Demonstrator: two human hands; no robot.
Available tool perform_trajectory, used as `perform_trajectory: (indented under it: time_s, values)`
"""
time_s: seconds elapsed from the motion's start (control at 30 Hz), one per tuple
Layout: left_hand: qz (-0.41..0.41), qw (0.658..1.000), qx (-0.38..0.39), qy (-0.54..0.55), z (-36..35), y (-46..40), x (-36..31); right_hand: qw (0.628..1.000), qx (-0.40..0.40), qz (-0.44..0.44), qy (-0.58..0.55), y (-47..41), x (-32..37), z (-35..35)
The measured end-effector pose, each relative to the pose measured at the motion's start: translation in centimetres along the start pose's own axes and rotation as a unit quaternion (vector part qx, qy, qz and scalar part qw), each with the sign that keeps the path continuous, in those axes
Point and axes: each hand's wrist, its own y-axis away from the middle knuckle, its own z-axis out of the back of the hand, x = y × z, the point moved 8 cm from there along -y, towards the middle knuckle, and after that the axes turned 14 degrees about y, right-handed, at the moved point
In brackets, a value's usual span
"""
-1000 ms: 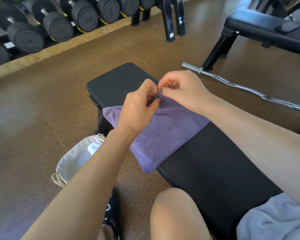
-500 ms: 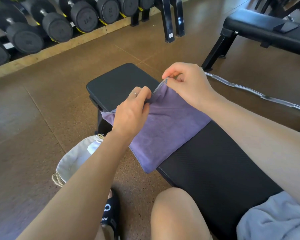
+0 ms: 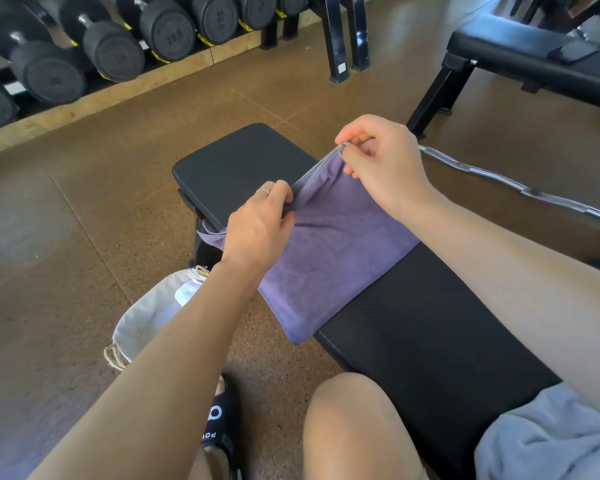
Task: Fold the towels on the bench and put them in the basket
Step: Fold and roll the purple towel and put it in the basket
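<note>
**Both hands on the towel's far edge**

The purple towel (image 3: 329, 258) lies folded across the black bench (image 3: 413, 337), its near corner hanging off the bench's left side above the floor (image 3: 84, 237). The right hand (image 3: 385, 168) pinches the far corner between thumb and fingertips and holds it raised off the pad, so the stitched hem runs taut and slanting down to the left hand (image 3: 257, 230). That left hand, a thin ring (image 3: 262, 192) on one finger, grips the same hem lower along its length, fingers curled over the cloth. The two hands are apart, with a stretch of lifted edge between them.

Down on the floor, just left of the bench and partly hidden under the left forearm, sits the pale basket (image 3: 142, 323) with a rope handle; something white shows inside. A black sandal (image 3: 219, 420) sits near it. Dumbbells (image 3: 118, 43) line the rack at the top left, a second bench (image 3: 541, 60) stands top right, and a curl bar (image 3: 520, 188) lies on the floor beyond the right wrist.
</note>
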Motion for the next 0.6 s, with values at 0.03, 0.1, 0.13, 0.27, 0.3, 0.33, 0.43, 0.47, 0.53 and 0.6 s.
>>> perform_trajectory:
  time_s: [0.03, 0.1, 0.13, 0.27, 0.3, 0.33, 0.43, 0.47, 0.53, 0.6]
  values:
    - [0.002, 1.0, -0.001, -0.006, 0.0, 0.0, 0.2, 1.0, -0.004, 0.0, 0.001, 0.0, 0.0, 0.0]
    - [0.01, 1.0, -0.001, -0.017, 0.2, 0.1, 0.6, 1.0, -0.015, -0.001, 0.003, 0.0, -0.3, 0.2]
    - [0.015, 1.0, -0.002, -0.021, 0.3, 0.2, 0.7, 1.0, -0.023, -0.004, 0.006, -0.1, -0.5, 0.2]
    - [0.026, 0.999, -0.011, -0.04, 1.6, 0.7, 1.1, 0.999, -0.034, -0.024, 0.031, 0.0, -1.7, -0.1]
    - [0.025, 0.999, -0.012, -0.045, 1.9, 0.9, 1.2, 0.998, -0.035, -0.032, 0.033, 0.1, -2.1, -0.3]
    - [0.024, 0.998, -0.011, -0.053, 2.2, 1.1, 1.4, 0.998, -0.039, -0.04, 0.031, 0.2, -2.4, -0.4]
    - [0.026, 0.996, -0.001, -0.086, 2.4, 1.5, 2.4, 0.996, -0.058, -0.067, 0.016, 0.4, -3.0, -0.2]
    - [0.028, 0.995, 0.003, -0.097, 2.4, 1.5, 2.8, 0.995, -0.062, -0.072, 0.011, 0.4, -3.1, -0.1]
    - [0.023, 0.991, 0.003, -0.132, 2.2, 1.7, 3.4, 0.995, -0.068, -0.075, 0.005, 0.3, -3.0, 0.1]
    - [0.008, 0.983, 0.005, -0.184, 1.9, 2.1, 3.6, 0.994, -0.076, -0.073, 0.006, 0.2, -3.0, 0.5]
